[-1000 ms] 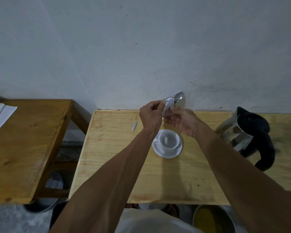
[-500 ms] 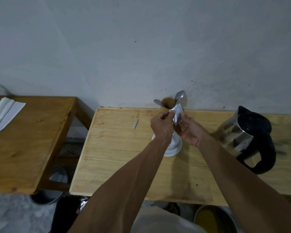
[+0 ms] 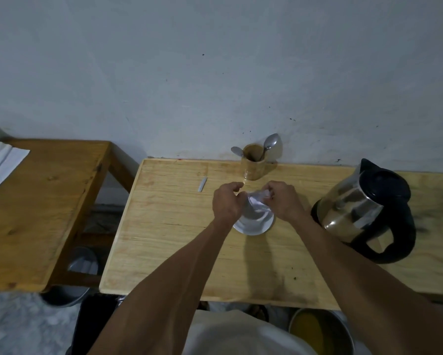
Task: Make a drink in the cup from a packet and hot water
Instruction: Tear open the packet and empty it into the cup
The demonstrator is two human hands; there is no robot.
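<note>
1. A small white packet [image 3: 258,198] is pinched between the left hand [image 3: 227,202] and the right hand [image 3: 283,201], each hand closed on one side of it.
2. The packet is held directly over the cup [image 3: 253,213], which is largely hidden by the hands and stands on a white saucer [image 3: 252,225].
3. The saucer is set near the middle of the light wooden table [image 3: 177,239], closer to its back edge than its front edge.
4. A steel kettle [image 3: 364,213] with a black lid and handle is placed to the right of the saucer, just beside the right forearm.
5. A wooden holder [image 3: 253,165] with two spoons [image 3: 270,143] is kept at the back edge, against the wall, just behind the hands.
6. A thin grey strip [image 3: 202,184] lies left of the hands, near the back edge.
7. No writing or brand can be read on the packet or the kettle; the packet is blurred.
</note>
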